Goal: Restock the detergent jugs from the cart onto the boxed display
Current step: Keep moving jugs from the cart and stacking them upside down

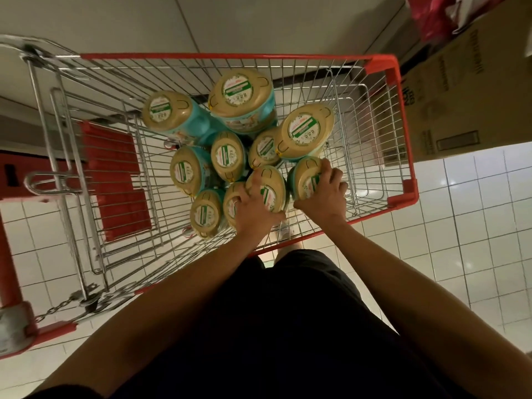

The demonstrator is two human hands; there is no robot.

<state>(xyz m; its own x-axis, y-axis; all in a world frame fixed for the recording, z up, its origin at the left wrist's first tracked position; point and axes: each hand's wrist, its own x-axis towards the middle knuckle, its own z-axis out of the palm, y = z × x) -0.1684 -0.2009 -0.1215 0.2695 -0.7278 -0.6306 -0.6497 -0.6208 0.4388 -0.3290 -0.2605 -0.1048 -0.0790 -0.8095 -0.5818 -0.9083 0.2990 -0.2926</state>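
Observation:
A wire shopping cart (pixel 403 116) with a red rim stands below me. It holds several teal jugs with tan lids and green-white labels, seen from above. My left hand (pixel 253 205) grips the lid of one jug (pixel 273 191) near the cart's close edge. My right hand (pixel 325 194) curls over the lid of the neighbouring jug (pixel 305 177) to its right. Another jug (pixel 241 93) stands taller at the far side, and a further one (pixel 306 131) rises at the right.
Brown cardboard boxes (pixel 466 96) stand to the right of the cart, with red packaging (pixel 431 15) on top. The cart's red child seat flap (pixel 115 180) and handle lie at the left. White tiled floor (pixel 475 214) surrounds the cart. A red post (pixel 8 260) stands at far left.

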